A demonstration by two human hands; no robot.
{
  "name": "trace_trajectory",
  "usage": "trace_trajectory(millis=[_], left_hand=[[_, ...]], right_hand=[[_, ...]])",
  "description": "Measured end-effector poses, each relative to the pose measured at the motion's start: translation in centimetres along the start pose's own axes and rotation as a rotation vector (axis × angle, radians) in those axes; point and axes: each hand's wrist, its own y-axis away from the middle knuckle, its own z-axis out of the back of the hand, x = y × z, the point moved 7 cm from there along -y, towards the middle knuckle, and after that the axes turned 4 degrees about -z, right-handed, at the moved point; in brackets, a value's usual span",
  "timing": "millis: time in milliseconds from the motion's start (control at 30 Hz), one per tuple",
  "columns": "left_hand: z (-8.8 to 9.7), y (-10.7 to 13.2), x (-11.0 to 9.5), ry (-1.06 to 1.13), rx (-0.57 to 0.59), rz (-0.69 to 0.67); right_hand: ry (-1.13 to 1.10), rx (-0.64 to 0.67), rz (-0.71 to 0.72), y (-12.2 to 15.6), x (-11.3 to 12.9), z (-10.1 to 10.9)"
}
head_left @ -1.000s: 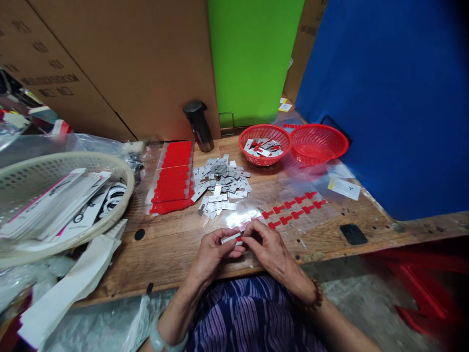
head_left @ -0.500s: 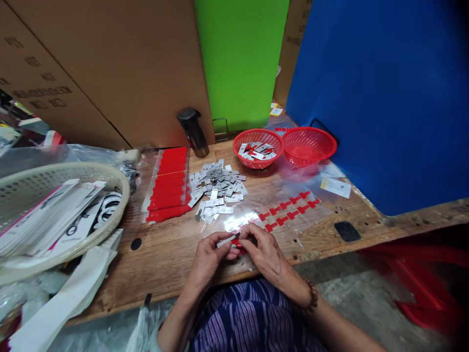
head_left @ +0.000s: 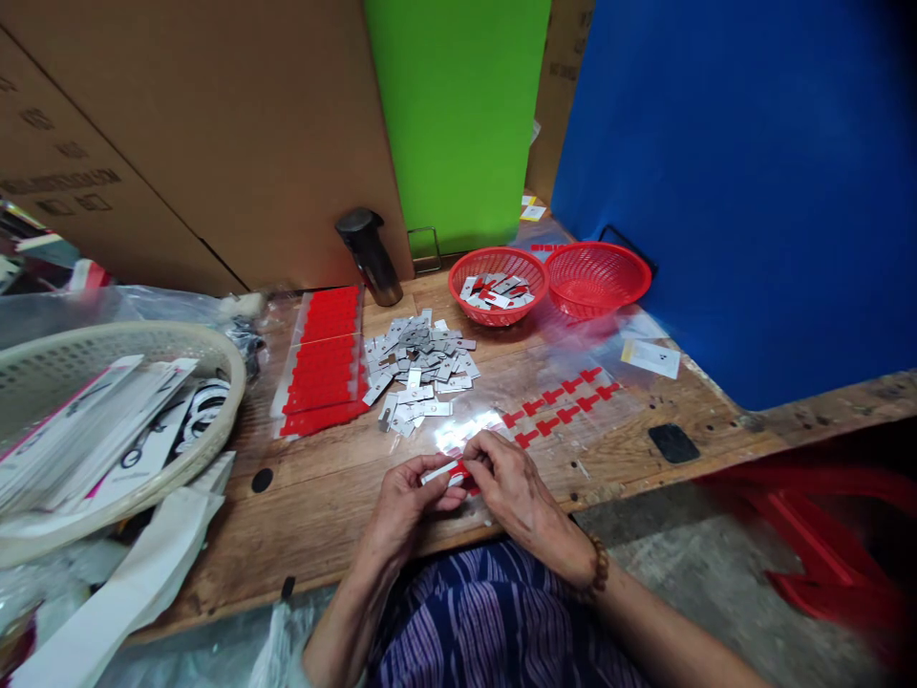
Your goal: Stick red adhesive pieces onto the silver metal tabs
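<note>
Low over the near edge of the table, my left hand (head_left: 410, 497) pinches a small flat metal plate (head_left: 436, 472) between thumb and fingers. A red sticker (head_left: 458, 470) lies across the plate's right end. My right hand (head_left: 510, 483) is closed on that red end, its fingertips pressed together; they partly hide the sticker. Just beyond the hands lies a clear sheet with rows of red stickers (head_left: 559, 411). A loose heap of metal plates (head_left: 419, 358) is on the table farther left. More red sticker sheets (head_left: 322, 358) are stacked beside the heap.
A red basket (head_left: 494, 315) at the back holds plates, some with red on them. Another red basket (head_left: 598, 296) stands to its right. A black bottle (head_left: 373, 258) leans near the cardboard (head_left: 215, 124). A large white basket (head_left: 233, 382) of printed cards is at left.
The red sticker now shows across the plate's end, where a dark tip showed before. Both hands stay nearly in place; the view has shifted slightly.
</note>
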Motion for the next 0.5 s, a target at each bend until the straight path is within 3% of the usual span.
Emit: trace_trajectory(millis=[500], left_hand=[[-0.2, 0.1, -0.4, -0.045, -0.014, -0.046]], right_hand=[[0.203, -0.056, 0.062, 0.5, 1.2, -0.1]])
